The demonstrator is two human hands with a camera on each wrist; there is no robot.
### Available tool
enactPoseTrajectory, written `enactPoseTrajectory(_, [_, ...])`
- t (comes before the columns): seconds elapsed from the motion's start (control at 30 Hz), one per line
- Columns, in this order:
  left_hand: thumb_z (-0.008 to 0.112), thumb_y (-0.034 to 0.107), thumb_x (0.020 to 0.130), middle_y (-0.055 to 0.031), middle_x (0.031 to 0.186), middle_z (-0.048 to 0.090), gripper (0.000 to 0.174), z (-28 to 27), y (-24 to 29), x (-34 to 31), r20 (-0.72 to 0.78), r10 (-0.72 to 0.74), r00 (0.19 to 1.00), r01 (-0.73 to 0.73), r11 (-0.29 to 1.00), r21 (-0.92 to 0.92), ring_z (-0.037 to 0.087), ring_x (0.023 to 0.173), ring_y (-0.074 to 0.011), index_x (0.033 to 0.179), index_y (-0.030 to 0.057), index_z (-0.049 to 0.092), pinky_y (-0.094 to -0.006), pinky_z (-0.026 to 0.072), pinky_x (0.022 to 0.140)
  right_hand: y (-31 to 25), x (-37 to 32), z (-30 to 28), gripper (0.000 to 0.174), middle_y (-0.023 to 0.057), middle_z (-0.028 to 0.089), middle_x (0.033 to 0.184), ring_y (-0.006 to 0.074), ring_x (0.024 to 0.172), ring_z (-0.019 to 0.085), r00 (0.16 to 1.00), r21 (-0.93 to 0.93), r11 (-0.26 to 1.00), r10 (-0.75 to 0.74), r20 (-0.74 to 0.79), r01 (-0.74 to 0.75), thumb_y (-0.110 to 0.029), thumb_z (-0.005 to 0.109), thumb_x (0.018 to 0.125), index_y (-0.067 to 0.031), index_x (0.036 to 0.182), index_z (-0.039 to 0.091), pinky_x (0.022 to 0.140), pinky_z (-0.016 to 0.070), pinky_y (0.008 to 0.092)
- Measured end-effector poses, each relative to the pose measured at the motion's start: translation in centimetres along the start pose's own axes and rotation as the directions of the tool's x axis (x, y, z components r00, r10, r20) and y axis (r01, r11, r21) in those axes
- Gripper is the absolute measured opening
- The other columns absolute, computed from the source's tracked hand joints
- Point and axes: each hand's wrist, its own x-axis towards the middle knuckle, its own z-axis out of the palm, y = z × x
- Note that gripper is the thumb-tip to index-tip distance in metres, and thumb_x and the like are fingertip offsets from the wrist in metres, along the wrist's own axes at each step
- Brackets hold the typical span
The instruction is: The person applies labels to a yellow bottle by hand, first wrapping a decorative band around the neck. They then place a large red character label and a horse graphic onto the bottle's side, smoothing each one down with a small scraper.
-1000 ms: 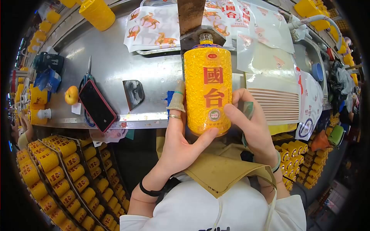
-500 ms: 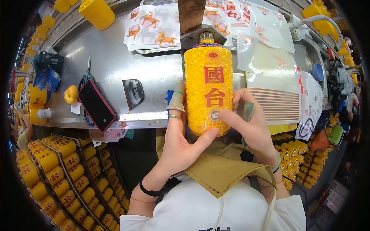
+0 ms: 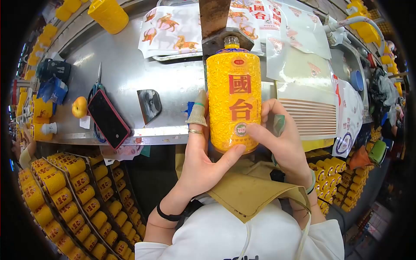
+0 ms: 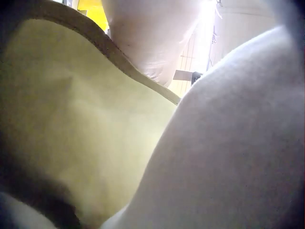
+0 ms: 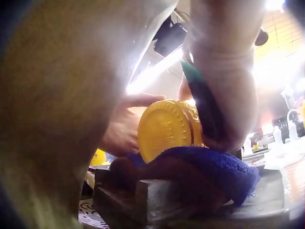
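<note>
A yellow embossed bottle [image 3: 234,95] with red characters and a clear glass neck lies in front of the person, neck pointing away. My left hand [image 3: 201,167] grips its left side, the thumb along the base end; a cloth cot covers one finger. The right hand [image 3: 284,145] rests against the lower right side, its thumb at the edge of a round emblem [image 3: 239,129]. Tucked in that hand's fingers is a flat green scraper [image 3: 279,124]. From the right wrist, the bottle's base [image 5: 164,133] shows over a blue towel [image 5: 209,167].
Left on the metal bench [image 3: 173,95] lie a phone [image 3: 109,119], scissors [image 3: 98,80], a yellow fruit [image 3: 79,107] and a dark curved piece [image 3: 149,106]. Printed sheets [image 3: 171,32] lie behind and to the right. Racks of yellow bottles [image 3: 69,195] stand lower left.
My right thumb has slid left across the bottle's lower front to the edge of the round emblem. The left hand keeps its grip, and the bottle has barely moved.
</note>
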Motion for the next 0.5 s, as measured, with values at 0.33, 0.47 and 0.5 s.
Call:
enactPoseTrajectory(0.33, [0.075, 0.003, 0.092, -0.0198, 0.167, 0.022, 0.104, -0.17, -0.23, -0.08, 0.0, -0.006, 1.0, 0.006, 1.0, 0.023, 0.027, 0.155, -0.0284, 0.164, -0.0053, 0.002, -0.0417, 0.0252, 0.126, 0.18, 0.02, 0.07, 0.035, -0.0062, 0.046, 0.088, 0.0043, 0.079, 0.043, 1.0, 0.008, 1.0, -0.013, -0.005, 0.013, -0.018, 0.085, 0.09, -0.0082, 0.1, 0.053, 0.07, 0.0385, 0.0205])
enactPoseTrajectory(0.47, [0.075, 0.004, 0.092, -0.0197, 0.167, 0.023, 0.103, -0.16, -0.23, -0.05, 0.006, -0.002, 1.0, 0.002, 1.0, 0.013, 0.027, 0.155, -0.0285, 0.165, -0.005, 0.002, -0.0417, 0.0251, 0.126, 0.05, -0.03, 0.11, 0.035, -0.0065, 0.046, 0.088, 0.004, 0.078, 0.042, 1.0, -0.007, 1.0, -0.006, -0.011, 0.006, -0.018, 0.085, 0.09, -0.0085, 0.1, 0.053, 0.069, 0.0384, 0.0203])
enactPoseTrajectory(0.5, [0.075, 0.004, 0.092, -0.0197, 0.167, 0.023, 0.103, -0.13, -0.22, -0.06, 0.005, -0.003, 1.0, 0.003, 1.0, 0.001, 0.027, 0.155, -0.0284, 0.165, -0.0049, 0.003, -0.0417, 0.0251, 0.126, 0.04, -0.03, 0.13, 0.035, -0.0065, 0.046, 0.088, 0.004, 0.078, 0.042, 1.0, -0.007, 1.0, -0.006, -0.011, 0.006, -0.018, 0.085, 0.09, -0.0085, 0.1, 0.053, 0.069, 0.0384, 0.0203])
